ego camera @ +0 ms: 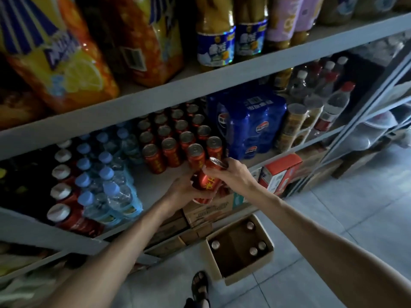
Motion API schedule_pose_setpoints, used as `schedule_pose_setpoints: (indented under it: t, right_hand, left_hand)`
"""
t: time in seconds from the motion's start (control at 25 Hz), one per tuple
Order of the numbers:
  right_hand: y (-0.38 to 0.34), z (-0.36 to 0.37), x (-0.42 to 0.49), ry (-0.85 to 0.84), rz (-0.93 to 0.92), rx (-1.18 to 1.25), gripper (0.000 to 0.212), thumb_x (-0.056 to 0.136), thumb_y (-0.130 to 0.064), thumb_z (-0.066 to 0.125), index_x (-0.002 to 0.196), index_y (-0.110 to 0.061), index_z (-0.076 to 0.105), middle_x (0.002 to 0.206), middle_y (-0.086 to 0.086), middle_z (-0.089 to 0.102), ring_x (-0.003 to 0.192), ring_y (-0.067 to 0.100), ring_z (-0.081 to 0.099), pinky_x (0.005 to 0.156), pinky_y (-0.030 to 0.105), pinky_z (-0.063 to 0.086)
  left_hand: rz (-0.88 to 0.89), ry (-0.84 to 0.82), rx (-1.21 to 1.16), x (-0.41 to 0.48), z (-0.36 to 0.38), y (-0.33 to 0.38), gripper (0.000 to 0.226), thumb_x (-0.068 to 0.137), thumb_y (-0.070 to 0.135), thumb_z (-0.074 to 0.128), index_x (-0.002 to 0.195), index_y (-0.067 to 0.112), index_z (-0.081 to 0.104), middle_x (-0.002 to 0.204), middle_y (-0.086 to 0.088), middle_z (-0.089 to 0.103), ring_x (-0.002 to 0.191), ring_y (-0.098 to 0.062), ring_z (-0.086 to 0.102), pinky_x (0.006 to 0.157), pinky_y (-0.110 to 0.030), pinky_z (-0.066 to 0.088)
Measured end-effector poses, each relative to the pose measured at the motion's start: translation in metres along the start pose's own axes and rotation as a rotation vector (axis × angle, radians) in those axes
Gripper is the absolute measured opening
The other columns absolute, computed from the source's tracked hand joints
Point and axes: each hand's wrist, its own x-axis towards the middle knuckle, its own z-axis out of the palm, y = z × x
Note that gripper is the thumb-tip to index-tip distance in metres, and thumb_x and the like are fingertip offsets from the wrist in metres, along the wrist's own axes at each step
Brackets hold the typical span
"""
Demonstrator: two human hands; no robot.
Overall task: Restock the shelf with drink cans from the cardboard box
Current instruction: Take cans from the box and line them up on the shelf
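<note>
A red can (208, 178) is held tilted just in front of the rows (171, 138) of matching cans on the shelf (142, 176), near their right front corner. The right hand (233, 174) curls round its upper part by the rim. The left hand (180, 190) wraps it from below and may hide a second can; I cannot tell. To seat it well, bring it upright, set it on the bare board in front of the rows in line with a column, then ease it back until it touches, without toppling the front cans. The box (266, 258), on the floor below the rows, holds four more.
</note>
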Motion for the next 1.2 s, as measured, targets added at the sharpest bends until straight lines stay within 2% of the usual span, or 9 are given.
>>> schedule_pose_setpoints:
  t: [0.12,0.24,0.36,0.48,0.56,0.72,0.88,1.0,1.2]
  right_hand:
    - [-0.023,0.029,0.031,0.028,-0.177,-0.329,0.048,0.075,-0.06,0.071,0.11,-0.031,0.057,0.099,-0.016,0.067,0.086,-0.005,0.063,0.074,0.013,0.049]
    - [-0.037,0.05,0.054,0.043,-0.289,-0.537,0.054,0.073,-0.054,0.073,0.112,-0.02,0.059,0.107,-0.003,0.067,0.093,0.013,0.066,0.079,0.03,0.054]
    - [-0.037,0.061,0.074,0.065,-0.297,-0.609,0.03,0.079,-0.038,0.077,0.086,-0.009,0.071,0.101,0.009,0.074,0.088,0.02,0.07,0.082,0.042,0.05]
    - [-0.032,0.076,0.101,0.115,-0.449,-0.909,0.068,0.067,-0.06,0.072,0.117,-0.014,0.062,0.127,0.009,0.065,0.131,0.025,0.046,0.113,0.038,0.023]
    - [-0.024,0.082,0.12,0.113,-0.479,-0.949,0.074,0.066,-0.062,0.071,0.12,-0.014,0.061,0.133,0.01,0.061,0.137,0.025,0.038,0.119,0.037,0.011]
    - [-0.011,0.086,0.127,0.12,-0.481,-0.981,0.072,0.065,-0.062,0.072,0.116,-0.011,0.064,0.126,0.01,0.066,0.14,0.026,0.036,0.122,0.043,0.005]
    - [-0.006,0.092,0.133,0.137,-0.462,-0.942,0.072,0.061,-0.059,0.076,0.112,-0.011,0.064,0.126,0.012,0.065,0.138,0.028,0.038,0.119,0.051,0.01]
    - [0.0,0.096,0.133,0.158,-0.428,-0.922,0.078,0.056,-0.058,0.08,0.114,-0.009,0.062,0.124,0.013,0.063,0.131,0.031,0.042,0.117,0.052,0.014]
    - [0.002,0.101,0.135,0.197,-0.422,-0.863,0.07,0.056,-0.038,0.087,0.112,-0.005,0.061,0.117,0.017,0.065,0.125,0.034,0.048,0.117,0.049,0.015]
  left_hand:
    - [-0.08,0.122,-0.035,0.006,-0.018,-0.033,0.07,0.061,0.046,0.084,0.122,0.052,0.049,0.116,0.032,0.058,0.11,0.012,0.053,0.09,-0.016,0.041]
    - [-0.295,0.162,0.109,0.005,-0.036,-0.074,0.083,0.057,0.055,0.08,0.131,0.037,0.046,0.131,0.011,0.057,0.122,-0.013,0.053,0.094,-0.024,0.04]
    - [-0.487,0.055,0.33,0.01,-0.048,-0.103,0.113,0.061,0.054,0.082,0.151,0.017,0.025,0.153,-0.01,0.034,0.139,-0.027,0.035,0.108,-0.032,0.034]
    - [-0.544,-0.051,0.547,0.017,-0.045,-0.111,0.116,0.069,0.055,0.078,0.154,0.014,0.012,0.158,-0.024,0.012,0.145,-0.043,0.013,0.116,-0.047,0.02]
    - [-0.575,-0.074,0.649,0.024,-0.048,-0.114,0.118,0.071,0.059,0.075,0.155,0.013,0.006,0.157,-0.031,0.002,0.144,-0.05,0.005,0.117,-0.054,0.015]
    - [-0.542,-0.153,0.693,0.035,-0.057,-0.112,0.115,0.071,0.06,0.074,0.151,0.004,0.015,0.152,-0.034,0.025,0.14,-0.048,0.024,0.114,-0.055,0.025]
    - [-0.543,-0.226,0.801,0.04,-0.058,-0.103,0.117,0.075,0.063,0.069,0.152,-0.001,0.009,0.151,-0.034,0.026,0.14,-0.051,0.022,0.112,-0.06,0.026]
    - [-0.51,-0.225,0.82,0.041,-0.059,-0.106,0.111,0.073,0.064,0.07,0.147,-0.002,0.02,0.147,-0.033,0.034,0.135,-0.05,0.032,0.109,-0.059,0.032]
    - [-0.469,-0.236,0.877,0.043,-0.061,-0.106,0.103,0.07,0.066,0.072,0.137,-0.003,0.034,0.133,-0.03,0.051,0.123,-0.046,0.049,0.102,-0.055,0.041]
